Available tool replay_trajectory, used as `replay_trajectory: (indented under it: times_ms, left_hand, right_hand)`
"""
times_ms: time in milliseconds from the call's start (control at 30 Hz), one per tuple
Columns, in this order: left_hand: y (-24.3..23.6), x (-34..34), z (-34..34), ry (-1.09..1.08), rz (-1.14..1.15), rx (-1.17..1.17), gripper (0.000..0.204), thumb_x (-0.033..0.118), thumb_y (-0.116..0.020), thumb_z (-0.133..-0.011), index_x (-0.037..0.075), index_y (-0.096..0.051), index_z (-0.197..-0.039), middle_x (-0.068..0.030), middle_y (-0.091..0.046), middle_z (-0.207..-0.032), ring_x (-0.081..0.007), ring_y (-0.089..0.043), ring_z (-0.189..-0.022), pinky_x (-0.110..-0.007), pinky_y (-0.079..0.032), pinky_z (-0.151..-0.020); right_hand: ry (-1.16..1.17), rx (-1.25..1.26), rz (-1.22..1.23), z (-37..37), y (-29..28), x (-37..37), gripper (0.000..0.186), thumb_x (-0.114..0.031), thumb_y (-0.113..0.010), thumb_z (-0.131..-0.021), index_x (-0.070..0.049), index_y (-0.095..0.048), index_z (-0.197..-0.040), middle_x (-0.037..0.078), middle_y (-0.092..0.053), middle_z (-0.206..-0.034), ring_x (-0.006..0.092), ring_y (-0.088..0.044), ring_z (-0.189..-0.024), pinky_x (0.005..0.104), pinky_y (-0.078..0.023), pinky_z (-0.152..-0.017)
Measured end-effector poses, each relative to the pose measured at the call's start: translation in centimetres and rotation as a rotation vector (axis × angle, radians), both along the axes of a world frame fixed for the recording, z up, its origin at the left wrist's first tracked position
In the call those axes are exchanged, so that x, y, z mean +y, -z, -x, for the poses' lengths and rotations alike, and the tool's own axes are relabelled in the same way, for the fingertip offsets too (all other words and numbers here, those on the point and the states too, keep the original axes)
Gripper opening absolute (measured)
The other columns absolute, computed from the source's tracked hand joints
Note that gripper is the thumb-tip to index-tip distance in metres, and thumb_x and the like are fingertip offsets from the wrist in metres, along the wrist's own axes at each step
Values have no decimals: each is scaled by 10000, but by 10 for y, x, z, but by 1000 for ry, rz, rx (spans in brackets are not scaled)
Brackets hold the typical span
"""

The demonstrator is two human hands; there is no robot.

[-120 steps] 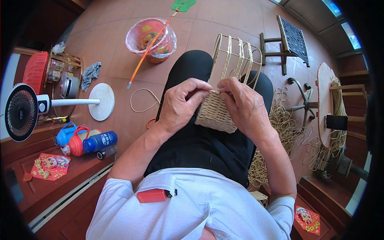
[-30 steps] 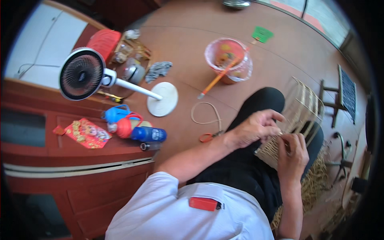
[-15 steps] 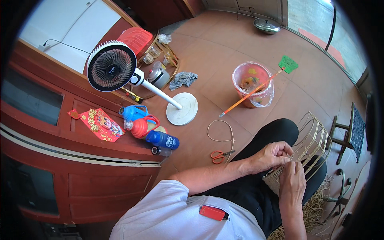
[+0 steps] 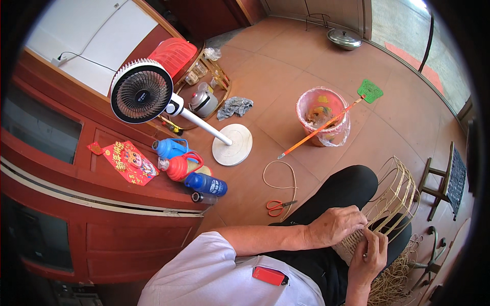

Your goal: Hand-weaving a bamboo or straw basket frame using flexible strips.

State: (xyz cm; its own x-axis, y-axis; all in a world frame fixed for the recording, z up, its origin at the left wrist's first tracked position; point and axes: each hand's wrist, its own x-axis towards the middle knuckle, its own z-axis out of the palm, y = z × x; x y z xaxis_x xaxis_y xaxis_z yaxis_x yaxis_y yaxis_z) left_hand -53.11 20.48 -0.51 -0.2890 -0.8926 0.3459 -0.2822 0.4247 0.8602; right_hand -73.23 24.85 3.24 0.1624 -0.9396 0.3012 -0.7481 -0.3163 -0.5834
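Observation:
On my lap rests a wicker basket (image 4: 348, 247), tightly woven at one end, with long pale strands looping out from it as an open frame. My left hand (image 4: 334, 226), back turned up, has its fingers closed at the edge of the woven part. Right beside it, my right hand (image 4: 371, 255) grips the same edge between thumb and bent fingers. The fingertips of both hands nearly meet there; any single strand between them is too small to make out.
Orange-handled scissors (image 4: 275, 207) and a loose cane strand (image 4: 264, 176) lie on the floor at my left. Ahead stands a lined bin (image 4: 306, 120) with a fly swatter (image 4: 326, 126) across it. A fan (image 4: 232, 145), flasks (image 4: 178, 166), a stool (image 4: 436, 176) and heaped strands (image 4: 390, 283) surround me.
My left hand has rolled over, its back now up and its fingers lower against the weave. The right hand has shifted down, its fingers more bent. The whole view has tilted slightly.

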Motion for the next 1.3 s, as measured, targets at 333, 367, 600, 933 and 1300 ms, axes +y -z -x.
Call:
replay_trajectory:
  times_ms: [333,367,600,933,1300]
  left_hand:
    - [-5,-3,-7,100,-7,-139,122,97,-713,-1134,-13,-714,-1187,-172,-678,-1102,-363,-770,-1023,-469,-646,-906]
    - [-7,-3,-5,98,1,-163,118,95,-699,-1140,-15,-702,-1182,-170,-658,-1095,-362,-759,-1020,-471,-640,-917]
    - [-19,-2,4,10,120,-387,179,61,-712,-1024,-13,-675,-1183,-161,-572,-1108,-321,-691,-976,-423,-614,-912]
    - [-43,-9,-12,35,-204,-359,65,9,-810,-1005,3,-810,-1069,-147,-727,-1018,-327,-734,-912,-428,-602,-807]
    - [-47,-26,-28,74,-181,-386,65,-21,-771,-1054,-31,-781,-1117,-108,-713,-1100,-196,-675,-1025,-315,-537,-911]
  right_hand:
    - [55,-114,173,27,-6,11,190,-152,-790,-1158,12,-883,-1177,177,-820,-1106,332,-787,-979,438,-661,-825]
    - [58,-117,175,33,-5,12,161,-84,-801,-1138,37,-871,-1219,178,-818,-1120,330,-778,-995,463,-658,-859]
    - [307,-269,134,70,21,13,160,-50,-799,-1135,67,-849,-1232,184,-826,-1154,304,-760,-997,453,-640,-896]
    - [733,-518,-103,90,63,43,190,-44,-715,-1120,-2,-836,-1259,95,-796,-1242,182,-728,-1136,337,-570,-1059]
    - [1174,-1038,-624,157,295,135,214,-124,-788,-1062,-49,-834,-1256,-29,-746,-938,68,-642,-760,254,-528,-680]
